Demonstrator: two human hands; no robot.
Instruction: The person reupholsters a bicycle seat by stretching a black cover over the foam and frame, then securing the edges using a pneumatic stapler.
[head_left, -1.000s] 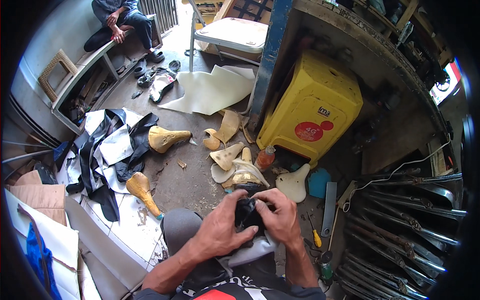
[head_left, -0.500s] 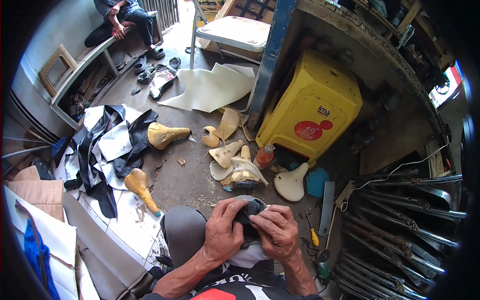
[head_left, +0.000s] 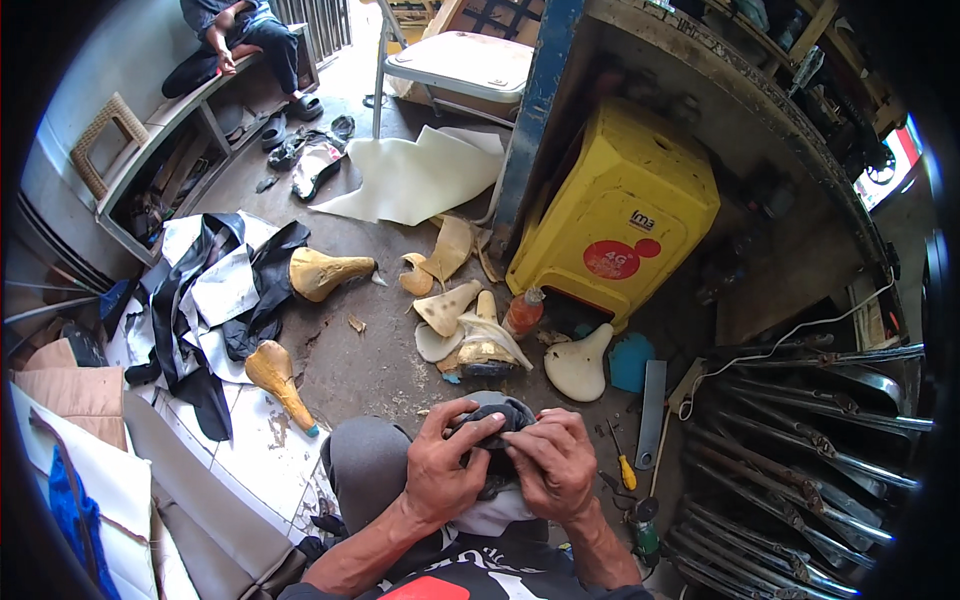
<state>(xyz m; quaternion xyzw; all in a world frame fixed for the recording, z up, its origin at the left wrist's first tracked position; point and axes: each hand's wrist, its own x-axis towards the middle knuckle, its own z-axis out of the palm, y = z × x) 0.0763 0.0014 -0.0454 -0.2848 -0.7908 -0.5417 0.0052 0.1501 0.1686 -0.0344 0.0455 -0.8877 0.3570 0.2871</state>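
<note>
My left hand (head_left: 446, 468) is closed on a piece of black, pliable sheet (head_left: 503, 411) held above my lap between my knees. Pinching the same sheet from the other side is my right hand (head_left: 552, 462), its fingertips pressed together close to my left thumb. What the sheet covers, if anything, is mostly hidden by my fingers. On the floor just ahead lies a small heap of worn bicycle saddle pieces (head_left: 487, 350). A cream saddle shell (head_left: 581, 366) rests to their right, and two yellowed saddle forms (head_left: 322, 272) lie to the left.
A yellow plastic stool (head_left: 625, 190) lies on its side at the right, near an orange bottle (head_left: 524, 311). A yellow-handled screwdriver (head_left: 626, 472) and a flat metal bar (head_left: 651, 414) lie by chromed metal tubes (head_left: 800, 450). Black and white scraps (head_left: 225, 280) spread leftward. A person (head_left: 240, 45) sits far left.
My left thumb has shifted over the black sheet, and its bunched part shows more above my fingers. My view has turned slightly, so the surroundings sit a little further left.
</note>
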